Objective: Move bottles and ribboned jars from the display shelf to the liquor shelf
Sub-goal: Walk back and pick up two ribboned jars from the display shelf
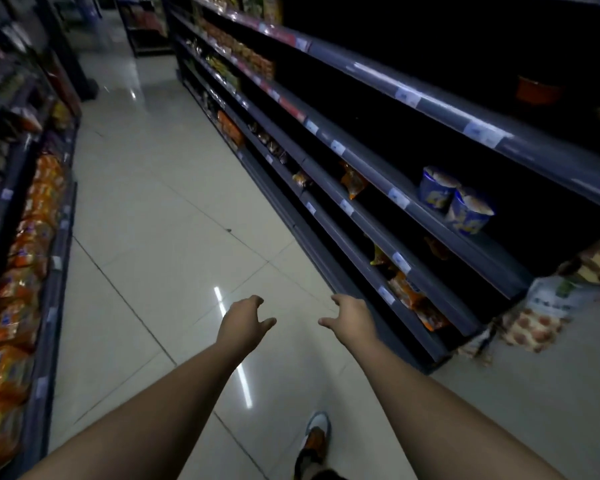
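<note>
My left hand [245, 322] and my right hand [349, 317] are stretched out side by side over the tiled aisle floor [160, 216]. Both hold nothing, and their fingers are loosely curled and apart. No bottle or ribboned jar shows anywhere in the head view. The shelving on either side carries snack packets and cup noodles only.
A dark shelf unit [378, 188] runs along the right, with two blue noodle cups [456, 200] and orange packets. Orange snack bags [21, 258] fill the left shelf. Sacks [541, 306] lie at the right shelf's end. My shoe [315, 441] is on the floor below.
</note>
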